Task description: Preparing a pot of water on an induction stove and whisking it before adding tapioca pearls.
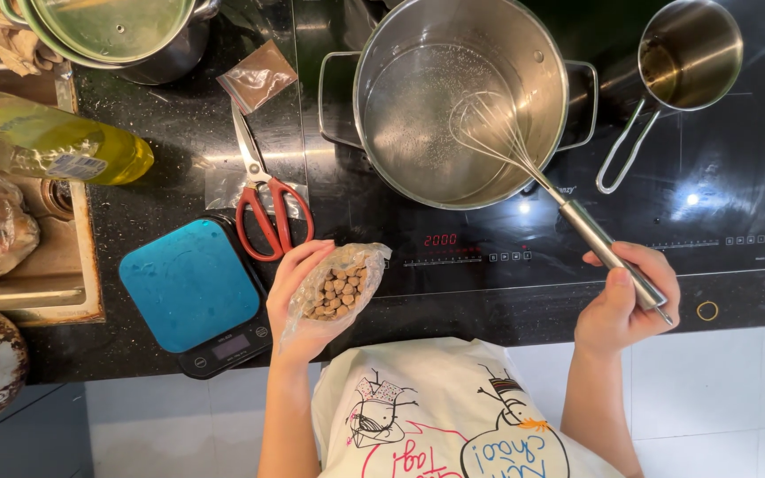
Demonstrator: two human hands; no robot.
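My left hand (pixel 298 301) holds a small clear plastic bag of brown balls (pixel 338 288) over the counter's front edge. My right hand (pixel 622 301) grips the steel handle of a wire whisk (pixel 524 159), whose head rests in the water of a large steel pot (pixel 453 97). The pot stands on a black induction hob (pixel 710 212) with a lit red display.
A small steel saucepan (pixel 688 53) stands at the back right of the hob. Red-handled scissors (pixel 263 199), a blue-topped kitchen scale (pixel 192 288), a brown sachet (pixel 258 75), a yellow liquid bottle (pixel 55 142) and a lidded pot (pixel 117 31) lie to the left.
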